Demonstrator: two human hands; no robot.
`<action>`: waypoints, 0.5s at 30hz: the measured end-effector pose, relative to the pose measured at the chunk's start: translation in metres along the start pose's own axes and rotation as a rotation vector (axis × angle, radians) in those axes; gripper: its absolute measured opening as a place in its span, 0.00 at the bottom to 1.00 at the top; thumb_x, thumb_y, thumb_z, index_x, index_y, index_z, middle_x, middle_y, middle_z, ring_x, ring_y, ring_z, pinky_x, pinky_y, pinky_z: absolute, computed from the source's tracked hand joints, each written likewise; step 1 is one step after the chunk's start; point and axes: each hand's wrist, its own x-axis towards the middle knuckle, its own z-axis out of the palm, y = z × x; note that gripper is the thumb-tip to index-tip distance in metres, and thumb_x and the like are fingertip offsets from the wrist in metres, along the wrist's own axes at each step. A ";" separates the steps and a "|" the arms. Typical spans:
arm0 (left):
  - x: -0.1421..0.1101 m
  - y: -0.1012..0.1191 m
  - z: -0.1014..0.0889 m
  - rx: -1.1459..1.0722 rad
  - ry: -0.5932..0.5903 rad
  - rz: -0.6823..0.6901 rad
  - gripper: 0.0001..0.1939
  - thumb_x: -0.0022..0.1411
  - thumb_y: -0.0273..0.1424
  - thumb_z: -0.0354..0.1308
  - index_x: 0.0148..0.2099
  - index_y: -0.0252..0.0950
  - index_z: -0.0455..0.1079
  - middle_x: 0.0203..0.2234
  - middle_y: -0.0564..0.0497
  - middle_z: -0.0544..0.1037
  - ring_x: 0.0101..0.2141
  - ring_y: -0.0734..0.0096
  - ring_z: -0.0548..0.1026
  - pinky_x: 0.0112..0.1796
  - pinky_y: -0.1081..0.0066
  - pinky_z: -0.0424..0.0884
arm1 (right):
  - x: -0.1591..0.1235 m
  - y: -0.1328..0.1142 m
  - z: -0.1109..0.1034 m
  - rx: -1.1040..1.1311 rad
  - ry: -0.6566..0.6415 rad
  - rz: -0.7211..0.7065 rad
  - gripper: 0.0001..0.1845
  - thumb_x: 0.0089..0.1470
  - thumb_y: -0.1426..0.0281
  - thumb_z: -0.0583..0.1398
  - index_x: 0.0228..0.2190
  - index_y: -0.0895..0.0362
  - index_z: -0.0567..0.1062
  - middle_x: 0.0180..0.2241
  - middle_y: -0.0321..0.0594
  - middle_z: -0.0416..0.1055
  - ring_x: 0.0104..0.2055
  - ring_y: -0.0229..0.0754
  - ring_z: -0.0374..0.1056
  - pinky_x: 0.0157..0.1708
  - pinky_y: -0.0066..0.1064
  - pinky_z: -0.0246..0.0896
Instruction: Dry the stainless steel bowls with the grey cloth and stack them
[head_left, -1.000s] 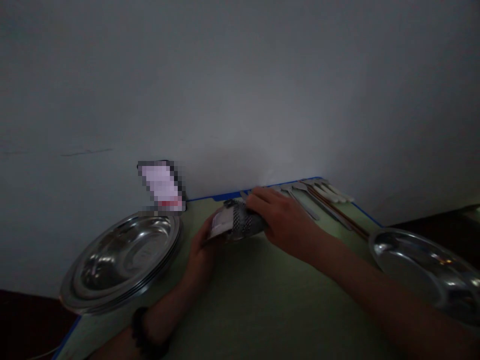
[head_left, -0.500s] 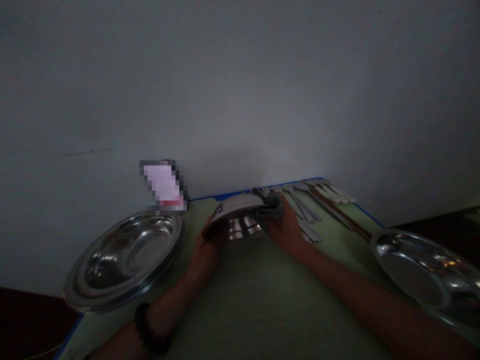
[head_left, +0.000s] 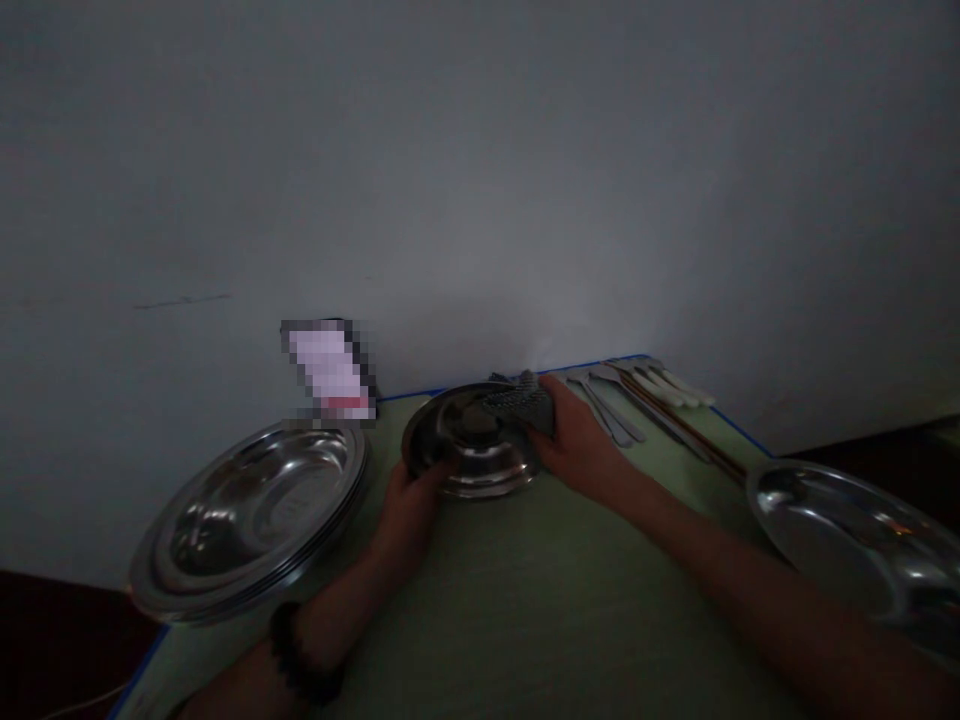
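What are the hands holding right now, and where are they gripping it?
A shiny metal bowl: the left hand grips its left rim, while the right hand holds a patterned cloth against its right side.

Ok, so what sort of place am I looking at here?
Probably a kitchen or dining corner, though one view can't settle it: a stack of metal dishes and a row of chopsticks and white-handled utensils share the green table, and the right hand holds a cloth against a metal bowl.

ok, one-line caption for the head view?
Left hand holding a round shiny metal dish, right hand holding a dark patterned cloth against it, over a green-topped table.
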 end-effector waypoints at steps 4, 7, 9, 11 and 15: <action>-0.001 0.000 -0.001 -0.017 0.003 0.015 0.21 0.47 0.36 0.68 0.45 0.39 0.75 0.43 0.47 0.81 0.47 0.54 0.76 0.50 0.58 0.68 | 0.010 -0.025 -0.020 -0.149 -0.102 -0.102 0.15 0.40 0.79 0.51 0.33 0.52 0.62 0.33 0.40 0.67 0.31 0.43 0.64 0.30 0.34 0.58; 0.002 -0.004 -0.004 0.039 0.029 0.077 0.18 0.49 0.39 0.66 0.43 0.41 0.75 0.43 0.48 0.81 0.48 0.53 0.75 0.50 0.59 0.68 | 0.011 -0.035 -0.022 -0.191 -0.101 -0.116 0.15 0.38 0.80 0.50 0.31 0.53 0.61 0.32 0.39 0.66 0.30 0.41 0.62 0.29 0.33 0.55; 0.003 -0.005 -0.005 0.085 0.018 0.117 0.17 0.50 0.41 0.65 0.43 0.40 0.76 0.42 0.48 0.81 0.49 0.53 0.74 0.51 0.59 0.68 | 0.009 -0.034 -0.019 -0.188 -0.078 -0.092 0.15 0.39 0.79 0.51 0.31 0.53 0.61 0.31 0.39 0.66 0.29 0.41 0.61 0.28 0.33 0.55; 0.004 -0.005 -0.005 0.104 -0.005 0.122 0.18 0.52 0.41 0.65 0.44 0.40 0.75 0.43 0.47 0.81 0.49 0.54 0.75 0.51 0.59 0.68 | 0.006 -0.030 -0.015 -0.169 -0.050 -0.072 0.13 0.41 0.78 0.51 0.32 0.53 0.61 0.31 0.40 0.67 0.29 0.41 0.62 0.29 0.33 0.55; 0.003 -0.004 -0.003 0.059 -0.030 0.083 0.21 0.53 0.42 0.64 0.49 0.41 0.74 0.46 0.48 0.80 0.50 0.56 0.74 0.53 0.59 0.65 | 0.002 -0.018 -0.007 -0.084 0.011 -0.030 0.11 0.43 0.75 0.53 0.32 0.53 0.62 0.30 0.40 0.68 0.30 0.42 0.64 0.29 0.33 0.56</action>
